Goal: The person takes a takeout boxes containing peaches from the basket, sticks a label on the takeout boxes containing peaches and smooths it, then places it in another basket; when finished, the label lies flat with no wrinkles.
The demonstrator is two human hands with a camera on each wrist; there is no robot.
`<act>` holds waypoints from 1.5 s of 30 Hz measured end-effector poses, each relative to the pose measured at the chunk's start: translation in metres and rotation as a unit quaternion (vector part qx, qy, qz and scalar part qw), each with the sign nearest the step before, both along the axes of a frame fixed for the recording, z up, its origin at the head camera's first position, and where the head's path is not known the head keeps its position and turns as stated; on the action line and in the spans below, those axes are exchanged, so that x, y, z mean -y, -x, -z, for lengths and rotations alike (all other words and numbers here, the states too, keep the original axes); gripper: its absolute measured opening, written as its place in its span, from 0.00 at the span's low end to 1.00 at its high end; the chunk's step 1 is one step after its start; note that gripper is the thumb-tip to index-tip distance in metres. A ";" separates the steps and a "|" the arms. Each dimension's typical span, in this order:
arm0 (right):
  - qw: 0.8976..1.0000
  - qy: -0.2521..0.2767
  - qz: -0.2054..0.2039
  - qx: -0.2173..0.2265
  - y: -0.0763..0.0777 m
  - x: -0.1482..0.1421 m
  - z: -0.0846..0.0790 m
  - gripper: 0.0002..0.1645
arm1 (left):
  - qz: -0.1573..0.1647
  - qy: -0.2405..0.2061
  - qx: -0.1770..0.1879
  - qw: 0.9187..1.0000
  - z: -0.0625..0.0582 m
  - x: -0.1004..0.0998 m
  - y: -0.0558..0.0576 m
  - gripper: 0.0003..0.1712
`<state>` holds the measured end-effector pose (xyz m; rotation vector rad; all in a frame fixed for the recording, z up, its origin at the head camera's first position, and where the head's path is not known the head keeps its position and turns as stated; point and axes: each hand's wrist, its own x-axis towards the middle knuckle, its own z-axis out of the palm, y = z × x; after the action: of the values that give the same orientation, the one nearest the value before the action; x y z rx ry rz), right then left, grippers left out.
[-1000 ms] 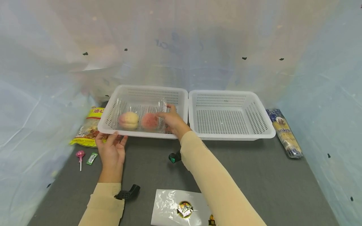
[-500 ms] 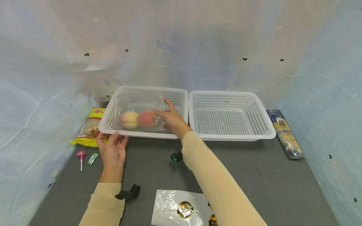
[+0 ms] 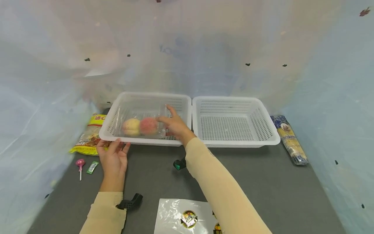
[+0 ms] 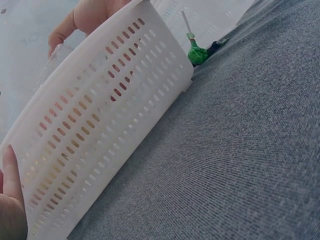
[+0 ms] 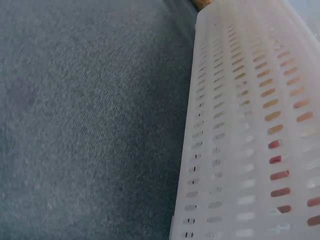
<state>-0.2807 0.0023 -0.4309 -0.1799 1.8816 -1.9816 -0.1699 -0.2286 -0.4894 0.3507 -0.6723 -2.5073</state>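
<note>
A clear plastic box point(image 3: 143, 109) with two peaches, one yellowish point(image 3: 131, 127) and one pinkish red point(image 3: 148, 126), sits in the left white slotted basket point(image 3: 140, 141). My right hand point(image 3: 176, 126) holds the box's right end, its thumb over the top and a finger along the far corner. At the basket's front left, my left hand point(image 3: 113, 159) is palm up, fingertips touching the rim from below. In the left wrist view, a straight finger point(image 4: 12, 175) lies along the outer basket wall point(image 4: 100, 125). The right wrist view shows only the basket side point(image 5: 245, 125) and cloth.
A second white basket point(image 3: 233, 143) stands close on the right. A yellow pasta bag point(image 3: 92, 135), a pink lollipop point(image 3: 80, 164) and a green wrapped candy point(image 3: 92, 167) lie left. A blue-and-yellow packet point(image 3: 290, 141) is right, a silvery bag point(image 3: 172, 216) in front. A green lollipop point(image 4: 197, 54) shows in the left wrist view.
The plastic box and my right hand have shifted slightly left in the basket. The red peach has rolled left against the yellowish one. My left hand stays at the rim.
</note>
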 end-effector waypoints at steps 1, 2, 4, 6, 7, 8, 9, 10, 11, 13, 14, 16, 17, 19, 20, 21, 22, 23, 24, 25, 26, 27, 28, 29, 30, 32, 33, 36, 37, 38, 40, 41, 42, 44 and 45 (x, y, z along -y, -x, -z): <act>1.000 0.004 -0.002 -0.003 0.001 0.001 0.000 0.58 | -0.002 0.000 -0.001 1.000 0.001 0.001 0.001 0.32; 1.000 0.010 -0.003 -0.004 0.002 0.001 0.001 0.58 | -0.003 -0.001 0.000 1.000 0.001 0.002 0.001 0.32; 1.000 0.025 0.000 -0.003 0.004 0.001 0.001 0.56 | 0.000 -0.003 0.003 1.000 0.002 0.003 0.003 0.32; 0.999 0.052 0.008 0.003 0.006 -0.001 0.002 0.53 | 0.002 0.001 0.006 1.000 0.002 0.002 0.005 0.31; 0.998 0.068 0.012 0.006 0.007 -0.002 0.001 0.52 | 0.004 0.004 0.006 1.000 0.003 0.002 0.007 0.31; 0.996 0.083 0.016 0.008 0.008 -0.004 0.001 0.51 | 0.004 0.006 0.006 1.000 0.004 0.001 0.008 0.32; 0.995 0.097 0.022 0.010 0.009 -0.005 0.001 0.50 | 0.005 0.007 0.004 1.000 0.005 0.000 0.009 0.32; 0.993 0.117 0.028 0.012 0.010 -0.007 0.002 0.49 | 0.004 0.009 0.002 1.000 0.007 -0.001 0.010 0.31; 0.990 0.138 0.035 0.016 0.011 -0.008 0.002 0.48 | 0.005 0.009 0.000 1.000 0.008 -0.002 0.011 0.31; 0.983 0.172 0.050 0.025 0.012 -0.010 0.003 0.48 | 0.005 0.010 -0.003 1.000 0.010 -0.004 0.012 0.31; 0.980 0.187 0.059 0.031 0.012 -0.011 0.003 0.47 | 0.005 0.008 -0.005 1.000 0.011 -0.004 0.013 0.31; 0.973 0.214 0.077 0.047 0.011 -0.014 0.003 0.47 | 0.004 0.006 -0.007 1.000 0.012 -0.005 0.013 0.31; 0.969 0.223 0.086 0.054 0.011 -0.016 0.002 0.48 | 0.005 0.005 -0.007 1.000 0.012 -0.006 0.014 0.31; 0.962 0.241 0.103 0.074 0.010 -0.021 -0.001 0.48 | 0.006 0.005 -0.009 1.000 0.012 -0.007 0.014 0.32; 0.958 0.249 0.111 0.084 0.009 -0.023 -0.003 0.49 | 0.006 0.006 -0.011 1.000 0.012 -0.007 0.015 0.32; 0.955 0.256 0.118 0.092 0.008 -0.026 -0.005 0.49 | 0.007 0.008 -0.013 1.000 0.012 -0.008 0.015 0.33; 0.952 0.262 0.125 0.101 0.007 -0.029 -0.007 0.49 | 0.007 0.009 -0.015 1.000 0.012 -0.008 0.016 0.34; 0.948 0.267 0.130 0.110 0.006 -0.032 -0.010 0.48 | 0.007 0.009 -0.016 1.000 0.012 -0.009 0.016 0.34; 0.945 0.272 0.135 0.119 0.004 -0.034 -0.013 0.47 | 0.006 0.009 -0.018 1.000 0.012 -0.009 0.017 0.35; 0.943 0.273 0.140 0.126 0.002 -0.037 -0.016 0.46 | 0.006 0.011 -0.018 1.000 0.012 -0.010 0.017 0.35; 0.942 0.273 0.142 0.131 0.000 -0.040 -0.019 0.45 | 0.007 0.012 -0.019 1.000 0.012 -0.010 0.018 0.36; 0.943 0.271 0.144 0.133 -0.002 -0.042 -0.022 0.44 | 0.007 0.013 -0.019 1.000 0.012 -0.010 0.018 0.36; 0.943 0.269 0.144 0.135 -0.004 -0.044 -0.025 0.43 | 0.008 0.013 -0.018 1.000 0.012 -0.011 0.019 0.36; 0.943 0.267 0.145 0.137 -0.006 -0.047 -0.028 0.43 | 0.010 0.015 -0.017 1.000 0.012 -0.012 0.020 0.36; 0.943 0.265 0.145 0.136 -0.008 -0.050 -0.030 0.44 | 0.011 0.016 -0.016 1.000 0.012 -0.012 0.022 0.36; 0.945 0.261 0.144 0.134 -0.011 -0.055 -0.034 0.45 | 0.012 0.018 -0.015 1.000 0.012 -0.013 0.024 0.36; 0.946 0.260 0.143 0.133 -0.012 -0.058 -0.034 0.46 | 0.013 0.019 -0.014 1.000 0.012 -0.013 0.025 0.36; 0.944 0.267 0.143 0.132 -0.017 -0.069 -0.035 0.49 | 0.014 0.018 -0.012 1.000 0.013 -0.014 0.028 0.36; 0.944 0.268 0.142 0.132 -0.019 -0.073 -0.035 0.49 | 0.015 0.019 -0.011 1.000 0.013 -0.014 0.029 0.36; 0.944 0.270 0.140 0.131 -0.022 -0.077 -0.035 0.50 | 0.015 0.019 -0.010 1.000 0.013 -0.014 0.029 0.37; 0.944 0.274 0.134 0.128 -0.027 -0.085 -0.036 0.50 | 0.015 0.020 -0.008 1.000 0.014 -0.015 0.031 0.36; 0.944 0.276 0.131 0.127 -0.030 -0.089 -0.036 0.49 | 0.015 0.020 -0.009 1.000 0.014 -0.015 0.031 0.36; 0.943 0.278 0.129 0.126 -0.034 -0.094 -0.037 0.49 | 0.015 0.019 -0.009 1.000 0.014 -0.016 0.031 0.36; 0.945 0.277 0.121 0.126 -0.042 -0.103 -0.038 0.47 | 0.016 0.017 -0.012 1.000 0.014 -0.016 0.031 0.35; 0.946 0.275 0.119 0.126 -0.046 -0.107 -0.039 0.46 | 0.017 0.016 -0.012 1.000 0.014 -0.016 0.031 0.35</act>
<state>-0.2347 0.1096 -0.3924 0.1523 1.2024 -2.5191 -0.2005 -0.2129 -0.5034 0.2984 -0.7135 -2.5258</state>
